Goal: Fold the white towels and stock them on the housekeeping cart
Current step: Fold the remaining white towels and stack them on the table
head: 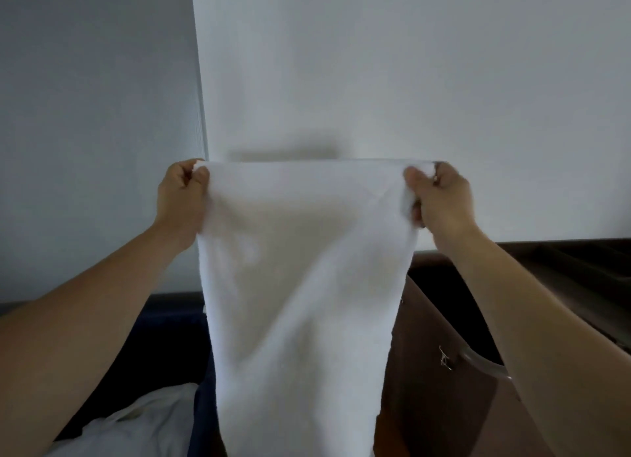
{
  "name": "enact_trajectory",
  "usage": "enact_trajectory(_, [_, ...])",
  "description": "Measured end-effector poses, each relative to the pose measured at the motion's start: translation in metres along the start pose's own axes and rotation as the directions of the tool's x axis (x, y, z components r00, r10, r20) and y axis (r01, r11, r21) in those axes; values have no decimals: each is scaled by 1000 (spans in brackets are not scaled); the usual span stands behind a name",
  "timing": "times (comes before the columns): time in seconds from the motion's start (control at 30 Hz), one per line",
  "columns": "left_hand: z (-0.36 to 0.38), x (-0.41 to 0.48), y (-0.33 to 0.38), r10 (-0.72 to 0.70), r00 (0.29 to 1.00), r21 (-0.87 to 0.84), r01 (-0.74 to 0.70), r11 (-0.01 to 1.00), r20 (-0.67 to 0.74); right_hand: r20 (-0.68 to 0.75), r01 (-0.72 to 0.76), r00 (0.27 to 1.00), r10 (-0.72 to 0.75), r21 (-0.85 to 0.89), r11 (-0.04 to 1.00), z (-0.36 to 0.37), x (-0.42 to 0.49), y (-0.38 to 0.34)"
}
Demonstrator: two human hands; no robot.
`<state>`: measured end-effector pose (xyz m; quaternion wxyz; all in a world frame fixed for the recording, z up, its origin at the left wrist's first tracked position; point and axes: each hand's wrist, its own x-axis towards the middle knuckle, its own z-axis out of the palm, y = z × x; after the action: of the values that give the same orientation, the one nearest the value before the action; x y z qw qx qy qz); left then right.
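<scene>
A white towel (300,286) hangs full length in front of me, its top edge stretched level at chest height. My left hand (181,200) pinches the top left corner. My right hand (440,197) grips the top right corner, with cloth bunched in its fingers. The towel's lower end runs out of the bottom of the view. The housekeeping cart is hidden or out of sight.
A white wall (375,81) stands close ahead, with a corner edge on the left. A dark brown wooden cabinet (444,388) with a metal fitting is low on the right. More white cloth (136,422) lies on a dark blue surface (164,337) at the lower left.
</scene>
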<state>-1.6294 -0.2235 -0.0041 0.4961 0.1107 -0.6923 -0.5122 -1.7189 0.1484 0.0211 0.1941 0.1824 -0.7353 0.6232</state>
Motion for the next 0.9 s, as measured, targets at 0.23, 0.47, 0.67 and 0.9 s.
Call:
enact_trajectory(0.23, [-5, -9, -12, -35, 998, -9, 35, 999, 48, -39, -22, 999, 27, 101, 995, 7, -11, -5])
enact_trajectory(0.47, [1, -11, -4, -56, 998, -24, 55, 998, -11, -93, 80, 992, -85, -52, 995, 3, -21, -13])
enact_trajectory(0.67, [4, -28, 6, 35, 995, 83, -27, 996, -97, -110, 115, 986, -123, -83, 990, 0, -27, -21])
enact_trajectory(0.9, [4, -26, 24, -37, 999, -2, 37, 999, -37, -156, 22, 987, -25, -22, 1000, 0, -36, -10])
